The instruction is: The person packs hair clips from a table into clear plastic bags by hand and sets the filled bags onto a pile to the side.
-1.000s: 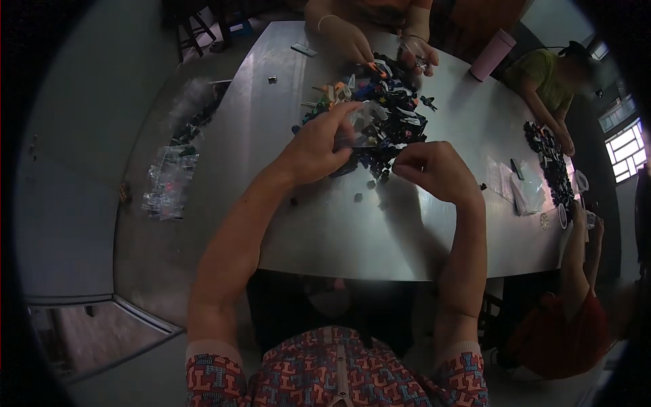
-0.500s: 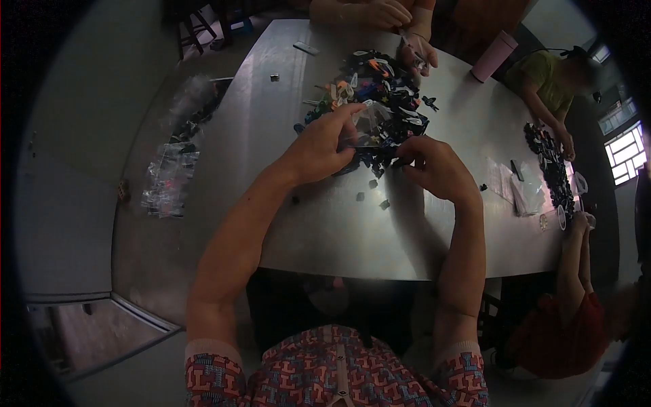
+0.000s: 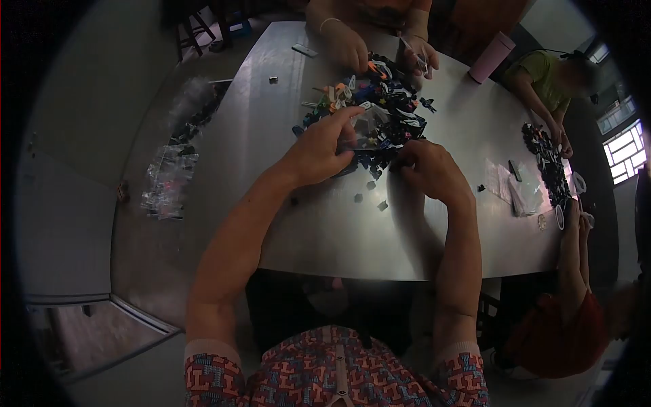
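A pile of small clips (image 3: pixel 400 102), mostly black with some orange, white and green ones, lies on the metal table. My left hand (image 3: pixel 324 146) is over the pile's near left side, thumb and fingers closed on a clear plastic bag (image 3: pixel 369 123). Some of the pile shows through the bag. At the pile's near right edge is my right hand (image 3: pixel 430 166), its fingers bent and pinched together. What sits between those fingertips, if anything, is dark and too small to name. A few small dark pieces (image 3: pixel 359 198) lie in front of the pile.
Across the table (image 3: pixel 319 237), a co-worker's hands (image 3: pixel 349 51) are at the pile's far side. A pink cylinder (image 3: pixel 491 57) stands at back right. Two people work on the right by a second dark pile (image 3: pixel 548 163) and plastic bags (image 3: pixel 523 193). More bagged items (image 3: pixel 169 176) sit left.
My right hand has shifted slightly left, its fingers closing nearer the pile's edge. My left hand stays with the bag. The co-worker opposite has lowered one hand to the pile.
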### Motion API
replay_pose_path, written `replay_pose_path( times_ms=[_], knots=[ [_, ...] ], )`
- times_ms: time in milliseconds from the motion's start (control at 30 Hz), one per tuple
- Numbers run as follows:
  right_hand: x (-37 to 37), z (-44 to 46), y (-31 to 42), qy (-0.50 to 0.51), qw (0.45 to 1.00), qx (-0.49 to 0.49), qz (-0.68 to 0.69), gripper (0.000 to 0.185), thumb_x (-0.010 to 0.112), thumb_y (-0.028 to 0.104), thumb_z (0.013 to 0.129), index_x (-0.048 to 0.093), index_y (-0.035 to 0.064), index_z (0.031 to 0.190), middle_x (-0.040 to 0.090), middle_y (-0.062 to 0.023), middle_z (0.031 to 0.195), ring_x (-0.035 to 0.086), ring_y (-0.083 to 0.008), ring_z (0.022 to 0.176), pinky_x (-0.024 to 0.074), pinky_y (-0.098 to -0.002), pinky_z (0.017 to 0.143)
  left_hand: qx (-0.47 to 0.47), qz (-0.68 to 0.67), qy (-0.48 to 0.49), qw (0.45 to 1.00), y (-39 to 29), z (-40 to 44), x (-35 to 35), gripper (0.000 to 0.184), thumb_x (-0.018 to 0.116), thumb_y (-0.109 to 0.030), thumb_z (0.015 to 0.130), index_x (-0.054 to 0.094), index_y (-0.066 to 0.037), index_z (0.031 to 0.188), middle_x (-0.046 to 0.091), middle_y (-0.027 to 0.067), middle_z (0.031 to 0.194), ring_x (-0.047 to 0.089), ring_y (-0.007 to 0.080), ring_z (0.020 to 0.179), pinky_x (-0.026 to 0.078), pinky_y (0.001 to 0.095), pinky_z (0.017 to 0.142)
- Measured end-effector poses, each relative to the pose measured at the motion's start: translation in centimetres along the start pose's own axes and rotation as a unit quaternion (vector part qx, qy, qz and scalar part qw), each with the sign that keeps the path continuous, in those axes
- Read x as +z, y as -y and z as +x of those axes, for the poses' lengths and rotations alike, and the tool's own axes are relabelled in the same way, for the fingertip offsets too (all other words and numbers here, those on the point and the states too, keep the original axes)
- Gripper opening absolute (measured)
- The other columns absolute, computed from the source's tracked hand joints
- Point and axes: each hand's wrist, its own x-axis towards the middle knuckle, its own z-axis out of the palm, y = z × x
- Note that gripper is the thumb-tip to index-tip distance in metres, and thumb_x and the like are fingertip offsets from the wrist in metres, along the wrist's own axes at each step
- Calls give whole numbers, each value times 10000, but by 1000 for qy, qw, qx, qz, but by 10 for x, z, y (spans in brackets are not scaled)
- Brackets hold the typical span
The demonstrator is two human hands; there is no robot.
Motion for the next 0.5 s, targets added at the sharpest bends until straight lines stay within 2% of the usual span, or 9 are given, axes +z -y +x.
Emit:
replay_pose_path(
  times_ms=[100,200,267,300,367,467,500],
  knots=[
    [-1,0,-1,-1,1000,0,-3,224,672,61,766,682,15,985,699,-136,913,677,-285,830,539,-386,761,-10,8,1,1000,-2,-1,0,681,659,9,778,443,-46,1421,604,79,974,603,214,814,513,337,772],
    [-5,1,2,-21,1000,-10,4,207,683,39,775,676,15,980,692,-118,882,671,-233,800,537,-349,743,2,-6,-3,1000,-1,-1,1,679,652,19,774,443,-39,1418,596,88,971,603,221,838,511,338,779],
    [-14,1,9,-20,990,12,137,196,693,34,781,662,1,972,666,-92,854,647,-197,739,532,-321,705,8,14,-8,1000,-3,-2,2,677,642,33,770,443,-29,1415,589,96,967,593,240,880,503,347,805],
    [-16,1,13,-20,990,11,136,196,693,34,781,662,1,972,666,-92,854,647,-197,739,532,-321,705,8,14,-9,1000,-4,-2,3,677,642,33,770,443,-29,1415,589,96,967,593,240,880,503,347,805],
    [-17,-1,23,-47,949,10,313,186,702,34,821,653,-5,995,646,-35,833,596,-103,711,511,-261,672,12,58,-1,998,-6,-3,4,727,661,33,794,422,-83,1470,584,56,986,594,181,914,518,313,815],
    [-16,-1,45,-96,941,-19,324,175,706,25,841,647,-8,1002,630,-7,844,575,-64,719,505,-244,668,26,53,5,998,-3,-4,9,730,659,40,788,425,-85,1468,576,61,989,586,193,923,518,321,814],
    [-11,-1,53,-132,943,-34,302,174,705,18,831,649,-7,994,642,-32,857,598,-95,700,516,-256,669,26,53,5,998,-3,-4,11,730,659,40,788,425,-85,1468,576,61,989,586,193,923,518,321,814]
  ],
)
